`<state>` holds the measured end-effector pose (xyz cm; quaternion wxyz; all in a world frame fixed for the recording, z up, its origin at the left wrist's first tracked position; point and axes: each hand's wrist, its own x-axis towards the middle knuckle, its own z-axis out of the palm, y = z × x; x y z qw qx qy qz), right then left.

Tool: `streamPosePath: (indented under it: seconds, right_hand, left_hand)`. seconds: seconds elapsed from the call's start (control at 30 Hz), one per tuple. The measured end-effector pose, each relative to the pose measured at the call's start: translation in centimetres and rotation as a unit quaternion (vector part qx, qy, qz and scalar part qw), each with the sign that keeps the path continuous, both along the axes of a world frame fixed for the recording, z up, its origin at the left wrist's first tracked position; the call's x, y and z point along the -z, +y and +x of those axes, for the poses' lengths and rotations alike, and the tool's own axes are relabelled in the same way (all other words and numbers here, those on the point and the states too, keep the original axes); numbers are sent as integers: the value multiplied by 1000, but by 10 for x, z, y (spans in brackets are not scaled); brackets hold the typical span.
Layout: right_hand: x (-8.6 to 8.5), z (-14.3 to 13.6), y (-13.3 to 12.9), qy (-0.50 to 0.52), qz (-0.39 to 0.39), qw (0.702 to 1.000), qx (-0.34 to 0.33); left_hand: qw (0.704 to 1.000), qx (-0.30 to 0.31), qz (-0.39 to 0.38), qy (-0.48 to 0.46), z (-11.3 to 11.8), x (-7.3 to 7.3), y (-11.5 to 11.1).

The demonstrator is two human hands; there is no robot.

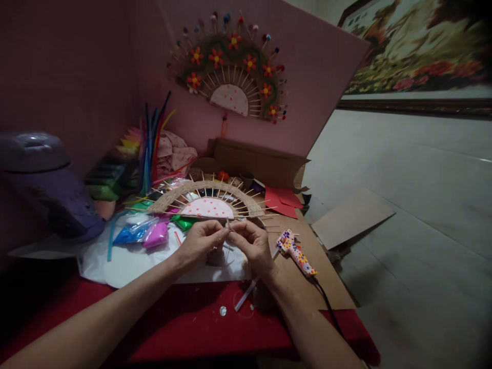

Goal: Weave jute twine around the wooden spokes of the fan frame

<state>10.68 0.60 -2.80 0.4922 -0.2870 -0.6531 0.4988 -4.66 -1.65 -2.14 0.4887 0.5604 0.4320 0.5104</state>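
Observation:
My left hand (205, 243) and my right hand (251, 246) meet at the centre, fingertips pinched around a small bit of twine (227, 224). Just beyond them lies a half-round fan (172, 196) of thin sticks with a woven twine band. Its inner half circle (207, 207) is white cloth with pink dots. Below my palms, a small brownish thing is partly hidden and hard to make out. A glue gun (295, 251) in flowered cover lies right of my right hand, and a clear glue stick (246, 296) is by my right wrist.
A purple flask (54, 189) stands at the left. Clay bags (134, 230) and pipe cleaners (148, 154) are behind my left arm. Red paper (282, 201) lies on cardboard (330, 282) at the right. A finished flowered fan (230, 100) hangs on the pink board behind.

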Motion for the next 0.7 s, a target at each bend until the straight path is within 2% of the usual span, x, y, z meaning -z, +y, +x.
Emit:
streamPosePath:
  seconds: [0.13, 0.27, 0.4, 0.5, 0.6, 0.7]
  right_hand:
    - [2, 1, 1, -22, 39, 999, 29]
    - [4, 2, 2, -48, 61, 997, 25]
    - [5, 0, 3, -38, 42, 998, 12]
    - [5, -1, 4, -15, 12, 999, 29]
    - [4, -1, 4, -4, -3, 1000, 28]
    - [4, 0, 1, -20, 10, 1000, 0]
  left_hand:
    - [1000, -8, -11, -1, 0, 3, 0]
    - [999, 3, -38, -24, 1, 1, -1]
    - [998, 18, -33, -40, 1, -1, -2]
    - [998, 24, -1, -51, 0, 0, -1]
    - [996, -6, 33, -77, -1, 1, 2]
    - [995, -26, 34, -92, -1, 1, 3]
